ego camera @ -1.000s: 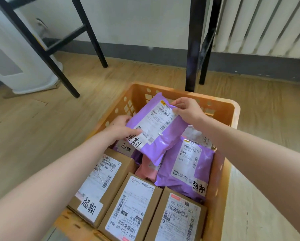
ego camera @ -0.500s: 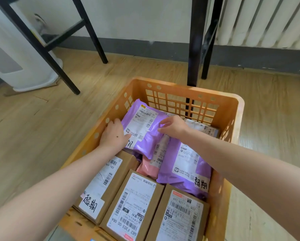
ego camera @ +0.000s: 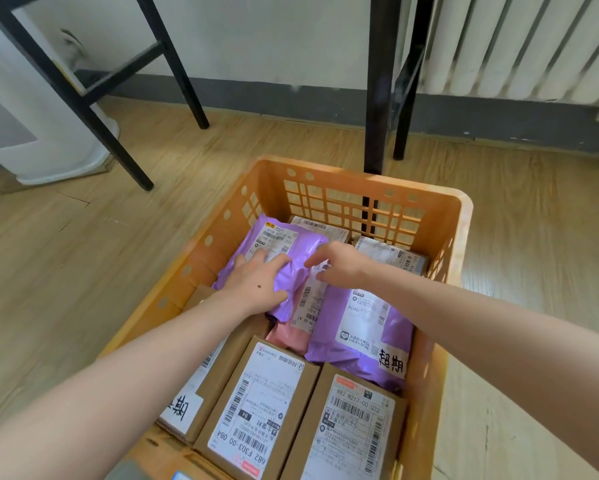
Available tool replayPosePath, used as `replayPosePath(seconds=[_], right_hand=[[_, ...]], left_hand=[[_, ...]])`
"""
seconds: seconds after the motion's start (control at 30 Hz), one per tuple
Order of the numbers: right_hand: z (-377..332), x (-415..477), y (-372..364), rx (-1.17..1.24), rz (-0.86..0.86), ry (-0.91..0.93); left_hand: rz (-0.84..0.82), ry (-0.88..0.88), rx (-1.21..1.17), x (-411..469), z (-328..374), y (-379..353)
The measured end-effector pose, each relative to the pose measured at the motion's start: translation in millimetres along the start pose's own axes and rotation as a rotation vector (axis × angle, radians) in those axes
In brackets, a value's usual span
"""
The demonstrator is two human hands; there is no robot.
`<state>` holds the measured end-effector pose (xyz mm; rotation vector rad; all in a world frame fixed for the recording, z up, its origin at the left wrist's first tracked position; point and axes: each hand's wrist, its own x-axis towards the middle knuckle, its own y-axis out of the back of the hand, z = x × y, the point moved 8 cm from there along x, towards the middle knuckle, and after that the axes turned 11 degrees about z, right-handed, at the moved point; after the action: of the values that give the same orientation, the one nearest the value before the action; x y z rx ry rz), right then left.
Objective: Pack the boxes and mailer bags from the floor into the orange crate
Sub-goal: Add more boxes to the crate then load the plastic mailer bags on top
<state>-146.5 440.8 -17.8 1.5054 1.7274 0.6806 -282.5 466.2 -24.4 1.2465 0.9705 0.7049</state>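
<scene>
Pale wood-plank floor (ego camera: 83, 289). Standing directly on it: orange crate (ego camera: 215, 233), black metal legs (ego camera: 374, 98) just behind the crate, another black frame (ego camera: 125, 161) at left, white rounded base (ego camera: 31, 133) beside that.

Plain indoor room, radiator (ego camera: 520, 46), wood floor (ego camera: 83, 271)

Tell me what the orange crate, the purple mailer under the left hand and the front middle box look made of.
Orange crate: apparently rigid moulded plastic, dull; lattice walls. Purple mailer: thin plastic film, likely; shiny creases. Front middle box: brown cardboard, matte; folded edges, paper label.
</scene>
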Motion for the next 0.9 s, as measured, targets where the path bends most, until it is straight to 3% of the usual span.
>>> replayPosePath(seconds=[0.2, 0.33, 0.47, 0.63, 0.9], right_hand=[[-12.0, -14.7, 38.2, -0.059, 0.090, 0.017], [-16.4, -32.6, 75.2, -0.051, 0.165, 0.027], [-14.1, -70.8, 129.3, -0.045, 0.338, 0.072], [32.2, -160.6, 177.2, -0.033, 0.467, 0.014], [124.6, -282.5, 218.3, -0.055, 0.603, -0.154]], left_hand=[[0.010, 0.077, 0.000, 0.3, 4.6, 20.8], [0.200, 0.075, 0.175, 1.5, 22.1, 82.5], [0.359, 0.047, 0.002, -1.5, 63.9, 138.0], [0.500, -0.190, -0.064, -32.6, 172.2, 169.7], [0.466, -0.493, -0.169, -78.0, 351.0, 159.1]])
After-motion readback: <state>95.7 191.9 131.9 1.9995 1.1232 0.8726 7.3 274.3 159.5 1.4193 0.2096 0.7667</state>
